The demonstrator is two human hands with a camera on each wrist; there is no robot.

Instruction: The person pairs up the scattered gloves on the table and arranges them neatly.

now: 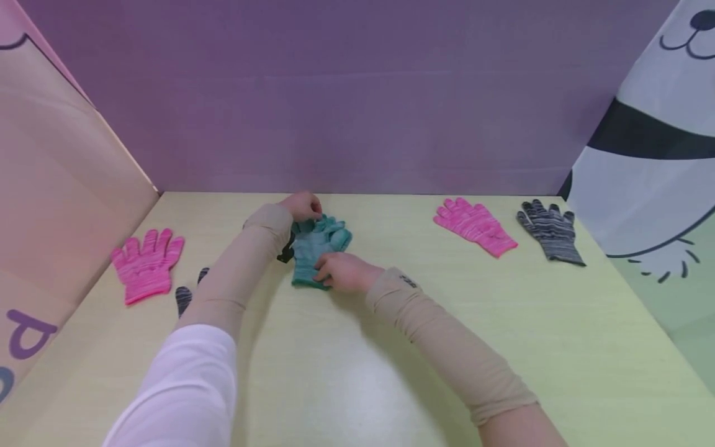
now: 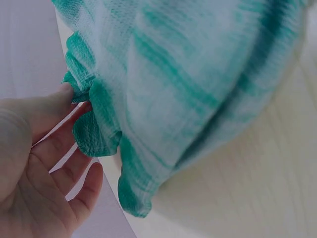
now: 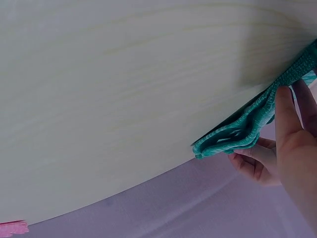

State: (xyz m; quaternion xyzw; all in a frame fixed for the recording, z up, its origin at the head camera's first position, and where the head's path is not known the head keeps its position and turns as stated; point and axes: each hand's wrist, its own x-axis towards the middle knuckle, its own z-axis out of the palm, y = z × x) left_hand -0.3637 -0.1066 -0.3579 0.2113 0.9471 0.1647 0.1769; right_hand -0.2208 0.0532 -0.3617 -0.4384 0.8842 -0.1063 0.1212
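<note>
Fingers of the left hand (image 1: 302,205) pinch the teal glove (image 1: 310,249) at its upper end; those of the right hand (image 1: 347,272) pinch near its cuff (image 1: 307,282). Its long axis runs roughly up-frame between both, left of centre on the counter (image 1: 335,372).

Left hand (image 1: 301,206): farther forward, pinching
Right hand (image 1: 347,272): nearer, pinching
Arms (image 1: 226,276): 2, stretched forward, converging
</note>
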